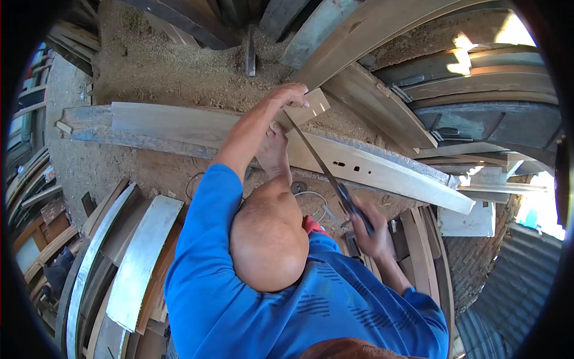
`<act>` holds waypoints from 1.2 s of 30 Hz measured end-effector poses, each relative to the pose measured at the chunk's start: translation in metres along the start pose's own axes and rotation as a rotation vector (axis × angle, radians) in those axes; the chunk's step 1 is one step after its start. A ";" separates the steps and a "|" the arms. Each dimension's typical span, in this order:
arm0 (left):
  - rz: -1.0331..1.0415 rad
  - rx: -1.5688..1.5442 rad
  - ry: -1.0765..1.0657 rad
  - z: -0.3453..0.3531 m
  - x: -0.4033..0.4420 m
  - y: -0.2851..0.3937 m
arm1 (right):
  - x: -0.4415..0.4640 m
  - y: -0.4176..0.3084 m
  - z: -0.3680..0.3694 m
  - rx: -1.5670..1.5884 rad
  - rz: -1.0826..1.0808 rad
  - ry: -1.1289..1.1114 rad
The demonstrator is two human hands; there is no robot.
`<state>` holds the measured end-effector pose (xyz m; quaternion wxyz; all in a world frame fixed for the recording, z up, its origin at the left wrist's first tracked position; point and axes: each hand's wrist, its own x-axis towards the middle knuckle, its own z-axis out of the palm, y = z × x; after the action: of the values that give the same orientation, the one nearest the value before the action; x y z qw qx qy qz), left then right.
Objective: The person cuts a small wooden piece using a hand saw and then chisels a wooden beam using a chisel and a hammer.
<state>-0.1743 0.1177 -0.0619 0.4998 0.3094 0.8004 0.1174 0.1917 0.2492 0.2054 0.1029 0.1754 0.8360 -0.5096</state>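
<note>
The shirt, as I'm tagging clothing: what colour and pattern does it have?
The shirt is bright blue with dark stripe patches, clearest in the head view.

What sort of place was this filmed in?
Likely a woodworking yard or workshop: the right hand grips what looks like a handsaw, sawdust-like debris covers the ground, and boards lie around.

– Where's the long pale wooden board point(391, 175)?
– Running nine o'clock to three, lying along a rough grey timber beam point(88, 122).
– The small flat tan wood piece point(315, 110)?
– Twelve, at the board's far edge; the narrow dark metal saw point(324, 166) slants from there toward four.
– And the curved white plank point(146, 263)?
– Eight, nearer than the board.
</note>
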 end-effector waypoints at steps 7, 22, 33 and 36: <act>-0.021 0.088 -0.027 0.003 0.007 0.004 | 0.151 0.031 0.102 0.092 -0.156 0.090; -0.027 0.024 0.024 0.011 0.018 -0.008 | 0.078 0.046 0.064 -0.008 -0.078 0.062; -0.013 0.045 0.053 0.006 -0.008 0.010 | -0.011 0.026 0.002 0.054 -0.058 0.015; -0.025 0.025 0.007 0.006 -0.004 0.006 | -0.003 0.029 0.008 0.009 -0.076 0.054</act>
<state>-0.1656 0.1192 -0.0582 0.4945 0.3053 0.8074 0.1024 0.2054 0.2539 0.1794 0.0601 0.1574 0.8424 -0.5119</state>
